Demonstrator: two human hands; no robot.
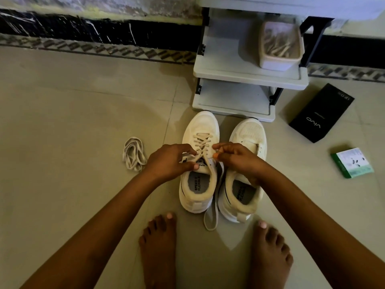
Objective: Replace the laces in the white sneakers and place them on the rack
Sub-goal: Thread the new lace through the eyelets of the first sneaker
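Pale floor tiles (62, 113) run up to a dark skirting and a grey rack (245, 74), with the person crouched barefoot before two white sneakers.

Over the left sneaker (198, 163), the left hand (168, 161) pinches one lace end at the upper eyelets, thumb pressing on the tongue. The right hand (233, 157) faces it just across the eyelets, fingers curled and pinching the other end. Between them the new lace (201, 142) crisscrosses toward the toe.

Under the right wrist stands the right sneaker (243, 174), unlaced as far as I can tell. A loose coiled lace (133, 156) lies beyond the left hand.

Risks, as I judge them: uneven pulling could leave one end too short to tie; a pinched end could slip back through its eyelet; the loop (211, 217) trailing between the heels could snag when the shoes are lifted to the rack.
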